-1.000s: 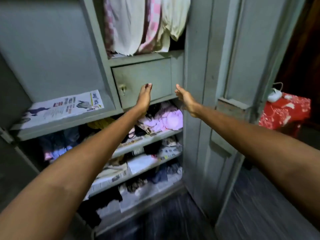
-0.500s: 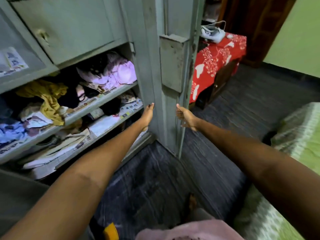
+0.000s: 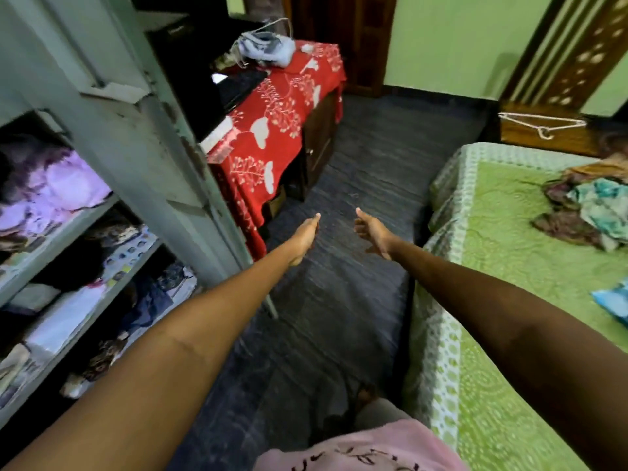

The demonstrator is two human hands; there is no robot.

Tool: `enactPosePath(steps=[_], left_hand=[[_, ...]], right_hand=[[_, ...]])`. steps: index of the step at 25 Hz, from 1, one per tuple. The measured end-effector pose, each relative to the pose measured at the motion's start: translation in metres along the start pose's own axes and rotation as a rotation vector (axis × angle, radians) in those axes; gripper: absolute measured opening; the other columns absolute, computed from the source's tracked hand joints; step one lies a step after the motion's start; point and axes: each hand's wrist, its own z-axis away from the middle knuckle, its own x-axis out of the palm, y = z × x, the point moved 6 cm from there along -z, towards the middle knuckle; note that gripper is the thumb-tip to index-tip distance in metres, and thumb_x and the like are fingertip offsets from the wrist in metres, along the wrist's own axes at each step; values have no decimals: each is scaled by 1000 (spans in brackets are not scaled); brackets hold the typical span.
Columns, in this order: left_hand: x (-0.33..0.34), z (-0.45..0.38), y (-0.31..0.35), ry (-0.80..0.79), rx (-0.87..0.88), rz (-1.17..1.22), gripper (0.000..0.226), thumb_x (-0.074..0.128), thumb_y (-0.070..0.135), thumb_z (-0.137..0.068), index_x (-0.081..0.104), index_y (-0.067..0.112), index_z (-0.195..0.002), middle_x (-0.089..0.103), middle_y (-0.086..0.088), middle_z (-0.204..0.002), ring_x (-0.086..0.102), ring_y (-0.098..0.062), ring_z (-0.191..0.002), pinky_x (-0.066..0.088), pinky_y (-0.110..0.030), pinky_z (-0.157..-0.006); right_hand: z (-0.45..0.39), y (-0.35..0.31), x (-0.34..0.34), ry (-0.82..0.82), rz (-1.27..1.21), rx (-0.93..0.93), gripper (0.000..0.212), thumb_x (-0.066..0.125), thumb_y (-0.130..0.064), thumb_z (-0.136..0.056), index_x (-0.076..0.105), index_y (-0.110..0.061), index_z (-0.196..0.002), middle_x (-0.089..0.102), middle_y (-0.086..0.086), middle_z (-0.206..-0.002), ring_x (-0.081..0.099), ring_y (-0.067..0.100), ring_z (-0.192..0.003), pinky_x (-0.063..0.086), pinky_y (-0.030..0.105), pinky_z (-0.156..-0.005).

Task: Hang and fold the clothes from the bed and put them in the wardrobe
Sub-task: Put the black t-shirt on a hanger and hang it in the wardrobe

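Note:
Both arms stretch out over the dark floor between wardrobe and bed. My left hand (image 3: 304, 237) is held flat with straight fingers and holds nothing. My right hand (image 3: 372, 232) is spread with relaxed fingers, also empty. The grey wardrobe (image 3: 136, 154) stands at the left, its shelves full of folded and crumpled clothes. On the right lies the bed with a green cover (image 3: 503, 253). A heap of mixed clothes (image 3: 588, 212) lies at its far right, well beyond my right hand. A white hanger (image 3: 543, 125) rests against the wooden headboard.
A low cabinet under a red patterned cloth (image 3: 282, 130) stands past the wardrobe door, with a light blue cloth bundle (image 3: 265, 49) on top. A blue item (image 3: 611, 300) lies at the bed's right edge. Dark floor (image 3: 356, 164) runs between the furniture.
The view has swung right from the wardrobe shelves toward the bed. Both hands have left the wardrobe door edge and now hover over the floor, still empty.

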Motion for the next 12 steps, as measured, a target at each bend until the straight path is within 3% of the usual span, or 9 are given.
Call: enactPosePath(steps=[4, 7, 12], left_hand=[[72, -43, 61, -121, -8, -100, 54, 27, 42, -102, 29, 11, -145, 31, -7, -150, 31, -25, -137, 26, -41, -113], [107, -67, 106, -148, 37, -144, 54, 25, 43, -102, 25, 12, -147, 25, -6, -153, 26, -24, -140, 24, -40, -114], [154, -114, 156, -188, 37, -191, 60, 21, 49, -100, 10, 18, -151, 10, -3, -158, 15, -25, -144, 17, -43, -114]], right_hand=[[-26, -18, -98, 104, -82, 15, 61, 33, -55, -96, 41, -12, -138, 44, 7, -137, 34, 22, -135, 27, 46, -105], [-44, -34, -153, 157, -110, -5, 61, 32, -55, -96, 44, -10, -135, 43, 4, -124, 39, 18, -124, 27, 43, -104], [-82, -49, -218, 195, -194, -62, 61, 34, -57, -94, 44, -13, -137, 32, 4, -150, 29, 24, -139, 21, 40, -114]])
